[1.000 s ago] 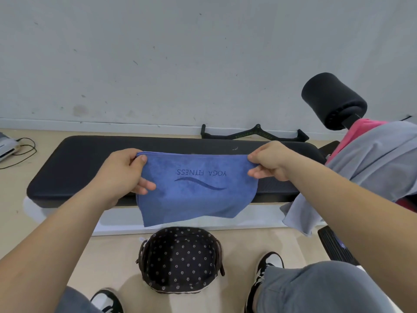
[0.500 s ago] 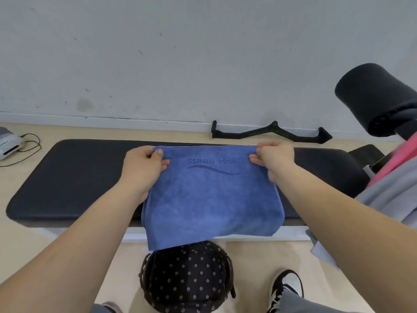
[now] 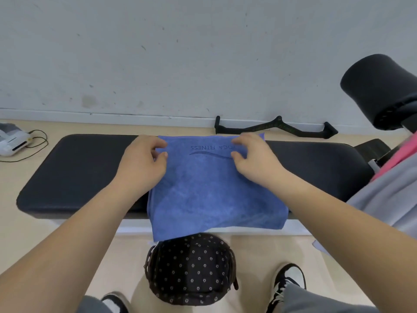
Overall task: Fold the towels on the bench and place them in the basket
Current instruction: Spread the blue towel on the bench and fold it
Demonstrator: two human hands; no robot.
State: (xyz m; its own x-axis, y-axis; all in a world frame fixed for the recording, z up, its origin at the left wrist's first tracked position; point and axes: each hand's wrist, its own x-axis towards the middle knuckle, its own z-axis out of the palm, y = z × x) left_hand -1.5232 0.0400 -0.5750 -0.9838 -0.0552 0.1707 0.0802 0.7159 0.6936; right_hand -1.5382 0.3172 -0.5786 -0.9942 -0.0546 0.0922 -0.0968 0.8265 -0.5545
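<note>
A blue towel [image 3: 214, 190] printed "YOGA FITNESS" lies spread on the black bench [image 3: 90, 172], and its near edge hangs over the bench's front. My left hand [image 3: 144, 161] pinches the towel's far left corner. At the far right corner my right hand [image 3: 255, 159] pinches the towel too. The dark basket [image 3: 149, 265] with a dotted lining stands on the floor just below the hanging edge, with nothing visible inside it. A grey towel [image 3: 388, 195] and a pink towel [image 3: 401, 152] are draped over the bench's right end.
A black foam roller pad [image 3: 379, 86] sticks up at the right. A black cable handle [image 3: 277, 128] lies on the floor by the wall. A white device with a cord [image 3: 11, 141] sits far left. My shoes [image 3: 288, 281] flank the basket.
The towel, held up in the air a second ago, has been carried forward and laid flat on the bench. Both hands have come down with its far corners.
</note>
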